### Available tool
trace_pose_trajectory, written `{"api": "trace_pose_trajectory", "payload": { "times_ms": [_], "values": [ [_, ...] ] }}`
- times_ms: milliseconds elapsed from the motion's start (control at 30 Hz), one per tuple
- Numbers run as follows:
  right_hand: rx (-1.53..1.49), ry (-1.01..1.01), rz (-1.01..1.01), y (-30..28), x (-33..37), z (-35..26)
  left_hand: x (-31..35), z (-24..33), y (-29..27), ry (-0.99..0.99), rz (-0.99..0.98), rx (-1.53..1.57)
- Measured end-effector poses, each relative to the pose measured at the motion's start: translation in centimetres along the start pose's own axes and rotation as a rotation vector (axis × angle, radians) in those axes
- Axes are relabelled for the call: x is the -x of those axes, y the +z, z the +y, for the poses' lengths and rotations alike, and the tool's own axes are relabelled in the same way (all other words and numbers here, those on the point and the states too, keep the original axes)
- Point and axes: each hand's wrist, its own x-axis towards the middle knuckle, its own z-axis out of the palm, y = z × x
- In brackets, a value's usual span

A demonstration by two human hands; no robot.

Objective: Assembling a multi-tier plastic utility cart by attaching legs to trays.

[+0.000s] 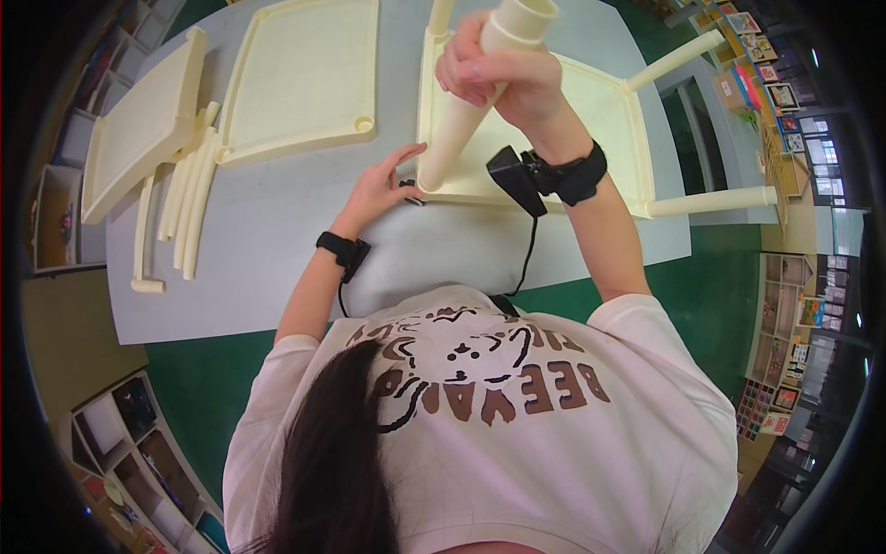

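Observation:
In my right hand [508, 78] is a thick cream plastic tube [459, 129], my fingers wrapped round its upper part. The tube leans, its lower end at the near left corner of a cream rimmed shelf panel [554, 171]. Beside that corner my left hand [378, 189] has thumb and fingers spread, fingertips against the panel's edge. Two more cream legs stick out from the panel's right corners, an upper leg [678, 60] and a lower leg [715, 200]. Another leg [440, 14] shows at its far left corner.
A second cream panel [300, 74] lies flat on the grey table [249, 268]. Left of it, a third panel [143, 125] rests tilted over several loose thin tubes [198, 203]. A black cord [528, 258] runs from my right wrist strap. Shelving [780, 305] stands at the right.

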Motion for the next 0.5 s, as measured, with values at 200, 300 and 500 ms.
{"api": "trace_pose_trajectory", "payload": {
  "times_ms": [200, 300, 500],
  "values": [
    [0.120, 0.035, 0.012, 2.6, 0.2, 0.5, 0.1, -0.7, 0.0, -0.005, 0.036, 0.001],
    [0.192, 0.073, 0.028, 3.0, 1.2, 0.3, 0.2, -0.7, 0.2, -0.007, 0.048, -0.014],
    [-0.055, 0.001, -0.075, -1.8, 1.3, 0.3, 0.1, -0.7, 1.0, -0.030, 0.035, 0.068]
  ]
}}
